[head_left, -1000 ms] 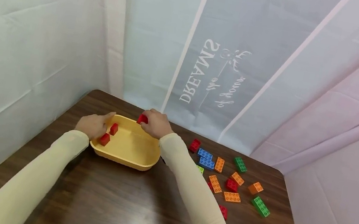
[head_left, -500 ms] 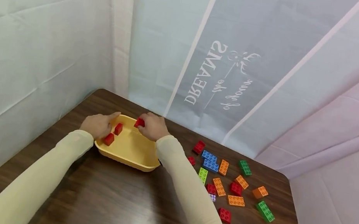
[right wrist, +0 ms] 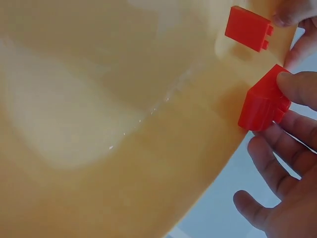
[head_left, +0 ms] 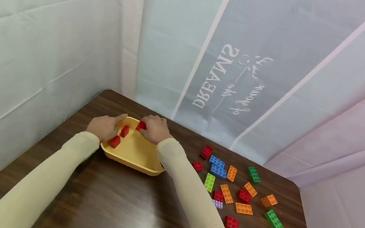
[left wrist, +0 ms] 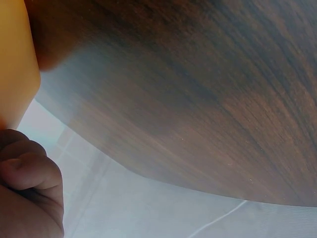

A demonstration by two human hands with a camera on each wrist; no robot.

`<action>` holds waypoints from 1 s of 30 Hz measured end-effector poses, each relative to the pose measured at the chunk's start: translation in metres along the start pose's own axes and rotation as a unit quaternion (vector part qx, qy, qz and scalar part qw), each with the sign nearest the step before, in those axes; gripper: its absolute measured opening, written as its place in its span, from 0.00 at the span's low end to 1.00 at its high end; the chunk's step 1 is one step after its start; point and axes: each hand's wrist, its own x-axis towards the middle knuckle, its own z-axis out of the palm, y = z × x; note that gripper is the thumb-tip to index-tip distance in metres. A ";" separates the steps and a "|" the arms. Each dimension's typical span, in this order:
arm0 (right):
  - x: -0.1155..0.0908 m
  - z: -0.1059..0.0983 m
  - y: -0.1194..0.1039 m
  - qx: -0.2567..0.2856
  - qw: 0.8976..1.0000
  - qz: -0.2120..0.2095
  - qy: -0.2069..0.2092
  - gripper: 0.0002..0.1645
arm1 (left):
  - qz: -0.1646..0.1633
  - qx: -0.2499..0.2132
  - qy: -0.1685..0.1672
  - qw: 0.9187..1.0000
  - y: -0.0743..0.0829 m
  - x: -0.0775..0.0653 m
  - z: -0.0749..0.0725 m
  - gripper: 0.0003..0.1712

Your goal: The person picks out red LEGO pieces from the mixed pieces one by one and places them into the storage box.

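Note:
A yellow tray [head_left: 140, 151] stands at the table's back left. My left hand [head_left: 102, 127] grips its left rim; in the left wrist view, curled fingers [left wrist: 32, 171] show beside the tray wall. At the far rim, my right hand [head_left: 156, 130] pinches a red building brick [head_left: 141, 126] between thumb and fingers. The right wrist view shows this held brick [right wrist: 262, 101] tilted against the tray's side, its curved face visible. Two other red bricks sit inside the tray at its left end, one farther back [head_left: 124, 131] and one nearer [head_left: 115, 142] my left hand.
Loose bricks lie on the dark wooden table [head_left: 111, 198] to the right: blue [head_left: 218, 170], orange [head_left: 244, 208], green [head_left: 274, 220], lime [head_left: 209, 182], purple [head_left: 217, 204] and red [head_left: 231, 223]. A printed cloth [head_left: 217, 75] hangs behind the table.
My right hand has moved left and slightly down with the red brick, closer to the tray's far wall. My left hand stays at the rim. The head view has turned slightly left.

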 end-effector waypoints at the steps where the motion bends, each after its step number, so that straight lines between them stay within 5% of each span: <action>1: 0.000 0.000 -0.001 -0.002 1.000 -0.002 0.002 0.20 | -0.001 -0.001 -0.001 1.000 0.001 0.000 0.000 0.36; 18: 0.008 0.024 -0.010 -0.023 0.998 0.002 -0.053 0.19 | 0.006 0.004 0.010 1.000 -0.003 -0.002 0.005 0.36; 30: 0.008 0.038 -0.015 -0.070 0.996 0.004 -0.048 0.19 | 0.010 0.003 0.019 1.000 -0.003 -0.002 0.007 0.35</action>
